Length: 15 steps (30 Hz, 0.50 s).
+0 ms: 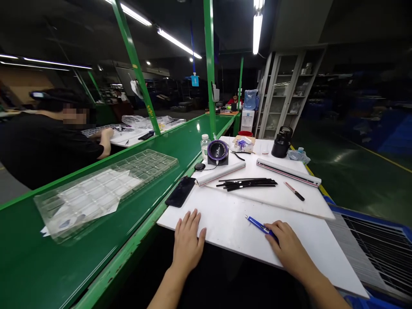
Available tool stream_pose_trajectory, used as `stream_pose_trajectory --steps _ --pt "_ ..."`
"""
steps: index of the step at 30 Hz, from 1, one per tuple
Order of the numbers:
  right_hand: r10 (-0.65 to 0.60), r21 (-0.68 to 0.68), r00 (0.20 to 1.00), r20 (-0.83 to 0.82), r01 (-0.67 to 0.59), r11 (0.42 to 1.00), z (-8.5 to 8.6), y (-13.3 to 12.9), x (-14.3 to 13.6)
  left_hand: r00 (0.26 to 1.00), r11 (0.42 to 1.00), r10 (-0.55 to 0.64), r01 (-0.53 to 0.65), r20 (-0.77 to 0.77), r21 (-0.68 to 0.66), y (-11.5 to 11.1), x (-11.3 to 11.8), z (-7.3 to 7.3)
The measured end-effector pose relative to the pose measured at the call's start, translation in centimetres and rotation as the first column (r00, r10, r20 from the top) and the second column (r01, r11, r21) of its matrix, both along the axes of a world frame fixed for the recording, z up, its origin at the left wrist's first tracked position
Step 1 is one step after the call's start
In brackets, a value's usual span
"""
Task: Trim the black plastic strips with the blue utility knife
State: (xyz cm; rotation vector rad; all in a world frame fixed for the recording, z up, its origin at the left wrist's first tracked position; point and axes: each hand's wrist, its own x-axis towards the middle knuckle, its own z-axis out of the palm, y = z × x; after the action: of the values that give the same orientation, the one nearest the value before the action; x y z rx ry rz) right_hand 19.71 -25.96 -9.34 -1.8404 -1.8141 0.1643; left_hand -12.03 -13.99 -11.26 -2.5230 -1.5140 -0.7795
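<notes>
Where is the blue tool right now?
The blue tool is right of centre in the head view, its rear end in the right hand, nearer the camera than the black strips.

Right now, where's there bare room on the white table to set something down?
The white table is bare between your left hand and the blue tool, and to the right of your right hand. It's crowded at the back, around the purple-rimmed device and bottle.

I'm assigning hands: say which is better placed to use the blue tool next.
Right hand, probably: it holds the blue tool, while the left hand rests palm-down on the white tabletop.
</notes>
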Motion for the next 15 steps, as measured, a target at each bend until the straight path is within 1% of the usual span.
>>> stream_pose_trajectory --steps 4,9,12,15 --pt "-0.023 0.032 1.000 -0.012 0.023 0.999 -0.7 -0.1 0.6 0.999 1.000 0.018 -0.018 0.037 0.004 -0.6 0.1 0.4" --pt "-0.102 0.083 0.994 -0.045 0.105 0.991 -0.5 -1.7 2.1 0.998 1.000 0.003 -0.004 0.059 0.016 -0.7 0.2 0.7" --pt "-0.156 0.113 0.986 -0.055 0.162 0.980 -0.4 -3.2 4.1 0.998 0.999 -0.013 0.010 0.062 0.037 -0.8 0.1 0.6" --pt "-0.256 0.124 0.966 -0.044 0.260 0.958 -0.8 -4.9 7.1 0.997 0.998 -0.021 0.017 0.069 0.068 -1.0 0.1 0.5"
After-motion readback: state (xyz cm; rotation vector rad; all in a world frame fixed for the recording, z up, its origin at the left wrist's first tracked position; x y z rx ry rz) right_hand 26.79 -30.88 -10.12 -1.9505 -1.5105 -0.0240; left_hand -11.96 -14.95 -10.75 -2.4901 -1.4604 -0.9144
